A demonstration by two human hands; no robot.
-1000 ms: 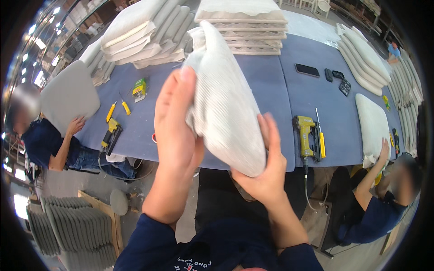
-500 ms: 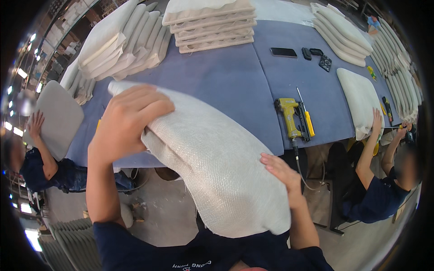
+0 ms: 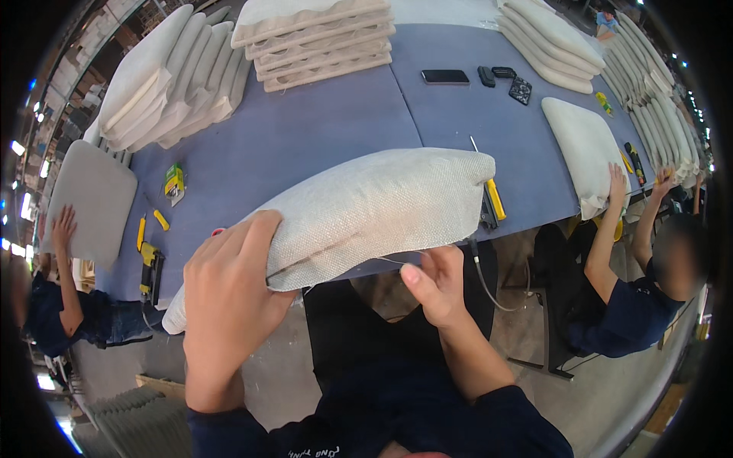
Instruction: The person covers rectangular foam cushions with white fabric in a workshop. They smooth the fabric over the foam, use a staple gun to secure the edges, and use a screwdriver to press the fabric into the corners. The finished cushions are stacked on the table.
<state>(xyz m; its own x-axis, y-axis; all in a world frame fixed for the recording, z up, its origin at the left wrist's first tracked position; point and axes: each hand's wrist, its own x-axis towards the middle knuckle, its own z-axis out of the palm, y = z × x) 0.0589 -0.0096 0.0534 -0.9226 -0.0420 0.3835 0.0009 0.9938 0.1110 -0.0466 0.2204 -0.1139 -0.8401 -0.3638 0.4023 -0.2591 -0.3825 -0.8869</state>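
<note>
Off-white cushion (image 3: 382, 191), long axis rising rightward over the table (image 3: 328, 114) edge: left hand (image 3: 229, 282) clamped near its left end, right hand (image 3: 439, 286) just below, thumb and fingers apart.

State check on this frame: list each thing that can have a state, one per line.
Left hand: closed on the held cushion.
Right hand: fingers curled near its lower edge; grip unclear.
Held cushion: tilted, fabric loose along its lower edge.
Phone: lying flat, screen dark.
Staple gun at left: lying down, unheld.
Center cushion stack: piled flat.
Grey cushion: tilted up, co-worker's hand against it.
</note>
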